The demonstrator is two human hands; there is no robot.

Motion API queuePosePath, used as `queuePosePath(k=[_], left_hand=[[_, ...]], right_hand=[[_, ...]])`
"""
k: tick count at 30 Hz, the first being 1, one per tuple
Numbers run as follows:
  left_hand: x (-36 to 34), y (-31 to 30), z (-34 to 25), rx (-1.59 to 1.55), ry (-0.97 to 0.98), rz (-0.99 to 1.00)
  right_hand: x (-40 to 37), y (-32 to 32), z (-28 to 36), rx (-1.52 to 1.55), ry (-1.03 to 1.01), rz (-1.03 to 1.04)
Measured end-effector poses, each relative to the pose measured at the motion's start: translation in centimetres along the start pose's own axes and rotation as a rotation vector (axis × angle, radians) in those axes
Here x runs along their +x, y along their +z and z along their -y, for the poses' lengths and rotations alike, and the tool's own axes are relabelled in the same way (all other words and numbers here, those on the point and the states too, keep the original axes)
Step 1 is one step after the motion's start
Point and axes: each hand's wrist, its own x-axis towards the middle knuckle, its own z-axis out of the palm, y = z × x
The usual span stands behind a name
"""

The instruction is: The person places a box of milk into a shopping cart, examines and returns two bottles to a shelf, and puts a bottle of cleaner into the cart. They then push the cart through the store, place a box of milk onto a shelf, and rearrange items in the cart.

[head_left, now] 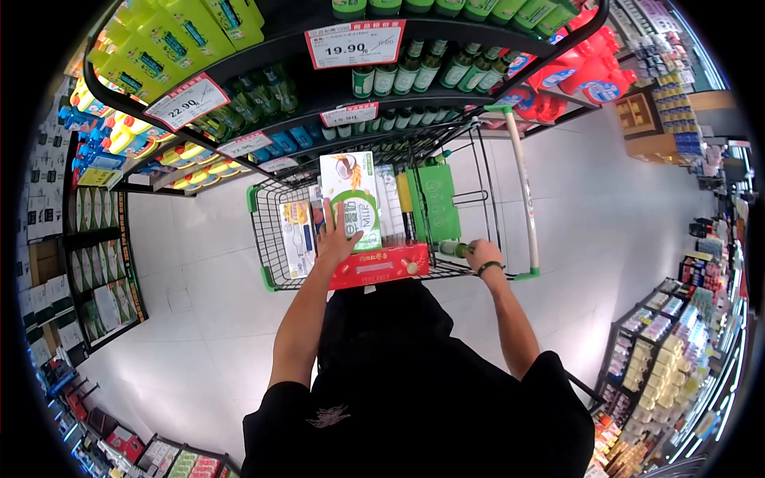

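Observation:
In the head view my left hand [338, 237] lies with fingers spread on a white-and-green milk box [351, 177] in the shopping cart [263, 231]. A red box [378, 267] lies along the cart's near side, just below that hand. To its left stands a white box with orange and blue print [296, 231]. My right hand [484, 256] is closed round the neck of a green bottle [454, 248], which lies sideways low at the cart's right end. Close to the bottle is the green panel [433, 203] of the cart's seat.
Ahead, a shelf holds several green bottles [406, 78], price tags [355, 44] and green packs [171, 40]. Red jugs [586, 68] stand at its right end. The cart's pale handle [522, 191] is on the right. Goods racks [653, 358] line the lower right.

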Motion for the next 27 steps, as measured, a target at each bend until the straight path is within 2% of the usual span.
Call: queuePosePath(k=[2,6,8,10,12,13,15,16,17,18,19,20,22,23,27], left_hand=[[0.2,0.7,0.7,-0.045,0.057,-0.061],[-0.9,-0.5,-1.5,0.067,-0.029,-0.062],[-0.8,0.7,-1.9,0.139,0.022,-0.223],[-2.3,-0.7,-4.6,0.046,0.079,-0.324],[-2.2,-0.7,-5.9,-0.488,0.36,-0.239],[-2.7,-1.5,-7.1,-0.495,0.36,-0.255],[-3.7,-3.3,-9.4,-0.77,0.491,-0.128],[-4.0,-3.9,-10.2,-0.775,0.492,-0.145],[-4.4,-4.4,-10.9,-0.979,0.467,-0.154],[-4.6,-4.7,-11.2,-1.182,0.439,-0.161],[-4.4,-5.0,-11.2,-1.203,0.453,-0.217],[-4.3,-5.4,-11.0,-1.206,0.457,-0.229],[-5.2,-7.7,-11.0,-1.68,0.253,-0.01],[-5.1,-7.7,-10.5,-1.728,0.334,-0.054],[-5.5,-9.7,-8.8,-1.759,0.381,-0.152]], right_hand=[[-1.2,-2.7,-0.8,0.047,-0.034,-0.069],[-3.2,-9.4,0.3,0.098,-0.066,-0.164],[-4.4,-12.7,1.9,0.061,-0.188,-0.19],[-5.0,-15.5,3.7,0.012,-0.249,-0.224],[-5.8,-18.2,6.3,0.027,-0.285,-0.243],[-6.2,-19.3,7.6,-0.002,-0.332,-0.276],[-7.3,-21.7,10.5,0.086,-0.348,-0.243],[-7.7,-22.8,11.9,0.182,-0.351,-0.2],[-8.0,-23.8,13.1,0.173,-0.363,-0.206],[-8.3,-24.6,14.3,0.291,-0.417,-0.16],[-8.5,-25.1,15.5,0.41,-0.468,-0.112],[-8.6,-25.5,16.7,0.404,-0.479,-0.116],[-8.7,-26.1,19.1,0.554,-0.55,0.004],[-8.6,-26.3,20.4,0.521,-0.587,0.009],[-9.3,-27.5,25.1,0.594,-0.693,0.032]])
